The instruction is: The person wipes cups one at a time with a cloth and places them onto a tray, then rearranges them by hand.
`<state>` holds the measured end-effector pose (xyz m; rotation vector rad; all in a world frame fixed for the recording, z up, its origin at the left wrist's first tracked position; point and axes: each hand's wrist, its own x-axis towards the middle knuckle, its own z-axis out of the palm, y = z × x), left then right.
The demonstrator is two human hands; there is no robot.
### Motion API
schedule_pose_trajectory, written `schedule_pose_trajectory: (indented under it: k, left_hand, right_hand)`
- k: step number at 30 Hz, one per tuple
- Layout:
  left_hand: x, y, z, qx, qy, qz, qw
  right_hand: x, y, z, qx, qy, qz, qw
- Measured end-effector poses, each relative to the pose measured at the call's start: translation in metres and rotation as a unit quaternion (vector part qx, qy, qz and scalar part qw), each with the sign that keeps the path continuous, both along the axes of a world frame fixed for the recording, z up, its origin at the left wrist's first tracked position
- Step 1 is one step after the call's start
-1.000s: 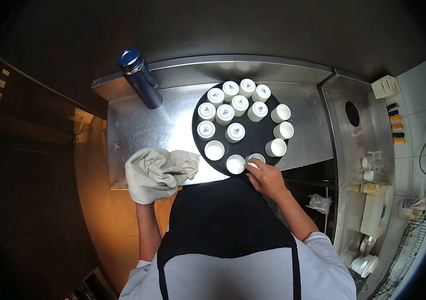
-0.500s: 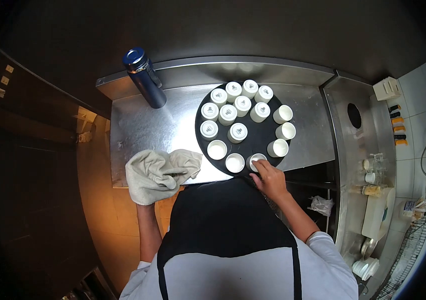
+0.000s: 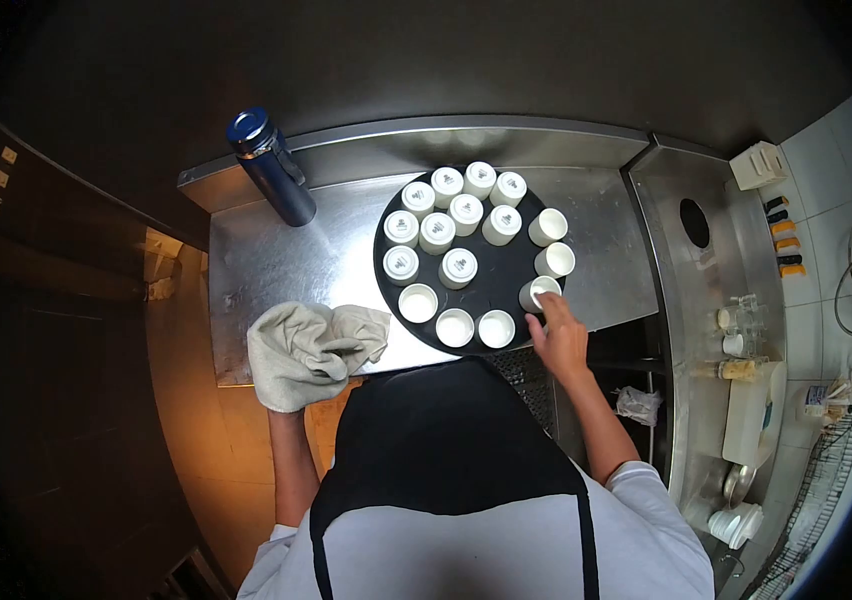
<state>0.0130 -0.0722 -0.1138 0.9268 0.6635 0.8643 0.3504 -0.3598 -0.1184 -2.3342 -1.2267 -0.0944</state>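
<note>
A round black tray (image 3: 491, 290) holds several small white cups. Most stand upside down with dark marks on their bases, like the cup (image 3: 459, 268) near the middle. Others along the front and right edge stand mouth up, among them a cup (image 3: 496, 328) at the front. My right hand (image 3: 559, 340) has its fingers at the rim of an upright cup (image 3: 538, 292) on the tray's right edge, thumb on the near side. A light grey cloth (image 3: 301, 350) covers my left hand, held left of the tray; its fingers are hidden.
A dark blue flask (image 3: 274, 172) stands at the back left of the steel counter (image 3: 346, 215). To the right, a steel ledge (image 3: 681, 300) carries glasses (image 3: 746, 318) and a white bin (image 3: 754, 415). Knives with orange and black handles (image 3: 786, 243) hang by the wall.
My right hand has left the front cup and moved right and slightly away from me to the cup on the tray's right edge. The view has shifted slightly; my left hand keeps the cloth.
</note>
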Motion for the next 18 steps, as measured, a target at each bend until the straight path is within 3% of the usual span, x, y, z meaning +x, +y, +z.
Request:
schedule_pose_trajectory:
  k: [5,13,15,18]
  left_hand:
    - [0.003,0.002,0.002,0.027,0.035,-0.034,0.998]
    - [-0.003,-0.005,-0.009,0.021,0.017,0.014,1.0]
    - [-0.003,-0.007,-0.007,0.023,0.026,0.022,0.999]
    - [0.001,-0.01,-0.005,-0.072,-0.057,0.032,0.995]
  right_hand:
    - [0.017,-0.014,-0.019,-0.067,0.022,0.02,0.997]
    - [0.001,-0.02,-0.012,-0.019,0.07,0.047,0.996]
    - [0.013,-0.016,-0.009,0.031,0.012,0.017,0.999]
    - [0.048,-0.002,-0.004,0.043,-0.041,-0.024,0.998]
